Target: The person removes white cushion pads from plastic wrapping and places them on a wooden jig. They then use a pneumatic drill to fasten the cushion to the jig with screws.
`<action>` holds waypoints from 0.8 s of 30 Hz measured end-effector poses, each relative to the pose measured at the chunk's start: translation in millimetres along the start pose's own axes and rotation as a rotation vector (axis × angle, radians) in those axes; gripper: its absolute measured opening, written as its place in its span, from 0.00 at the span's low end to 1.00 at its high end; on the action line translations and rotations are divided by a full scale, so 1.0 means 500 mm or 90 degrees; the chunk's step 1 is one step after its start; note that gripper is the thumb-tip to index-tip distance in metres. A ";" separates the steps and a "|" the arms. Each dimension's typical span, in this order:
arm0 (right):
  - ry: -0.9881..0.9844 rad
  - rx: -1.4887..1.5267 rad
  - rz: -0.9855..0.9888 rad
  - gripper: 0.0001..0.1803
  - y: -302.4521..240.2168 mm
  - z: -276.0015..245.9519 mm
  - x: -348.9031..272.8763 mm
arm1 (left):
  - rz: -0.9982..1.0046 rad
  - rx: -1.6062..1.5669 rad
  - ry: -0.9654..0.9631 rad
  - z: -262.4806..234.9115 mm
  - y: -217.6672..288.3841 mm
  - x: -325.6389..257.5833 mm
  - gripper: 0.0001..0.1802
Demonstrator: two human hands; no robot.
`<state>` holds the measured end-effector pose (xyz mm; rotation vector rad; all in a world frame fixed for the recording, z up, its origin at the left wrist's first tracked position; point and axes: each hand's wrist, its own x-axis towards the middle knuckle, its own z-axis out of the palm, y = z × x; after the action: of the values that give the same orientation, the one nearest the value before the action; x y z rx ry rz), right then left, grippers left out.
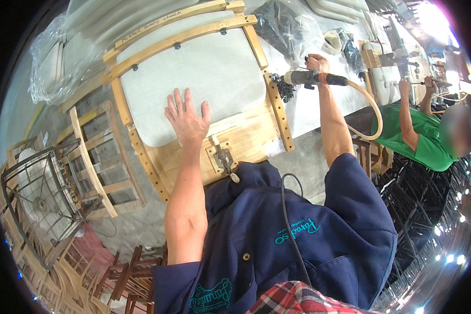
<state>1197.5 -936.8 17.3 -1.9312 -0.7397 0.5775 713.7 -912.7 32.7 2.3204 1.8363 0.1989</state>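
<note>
My left hand lies flat with fingers spread on a pale grey panel, which sits in a wooden frame jig. Below that hand, a metal toggle clamp is mounted on the jig's plywood base. My right hand is beyond the jig's right side with curled fingers. A small dark piece shows at its fingertips, too small to name. An air-powered driver with a beige hose crosses in front of my right wrist, its tip toward the jig's right rail.
Plastic-wrapped material lies beyond the jig, and stacked pale panels stand at the far left. A wooden pallet-like frame and a black metal fan guard are at left. A co-worker in a green shirt works at right.
</note>
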 end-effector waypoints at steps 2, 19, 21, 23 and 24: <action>-0.026 -0.040 -0.008 0.20 -0.040 0.019 -0.020 | 0.002 0.003 0.020 0.000 -0.007 -0.004 0.38; -0.037 -0.167 0.041 0.21 0.016 0.007 0.014 | 0.009 0.019 0.020 0.005 -0.004 -0.003 0.38; -0.016 -0.220 0.036 0.22 0.005 0.021 0.039 | 0.008 0.015 0.017 0.005 -0.001 -0.002 0.38; 0.010 -0.289 0.016 0.22 0.028 0.007 0.082 | 0.015 0.003 0.013 -0.001 0.009 0.001 0.38; 0.011 -0.241 0.034 0.22 0.029 0.013 0.089 | 0.012 0.002 0.010 -0.003 0.007 0.000 0.38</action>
<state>1228.3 -906.9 -2.3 -2.3072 -0.8331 0.4760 716.9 -913.4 35.2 2.3460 1.8246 0.2174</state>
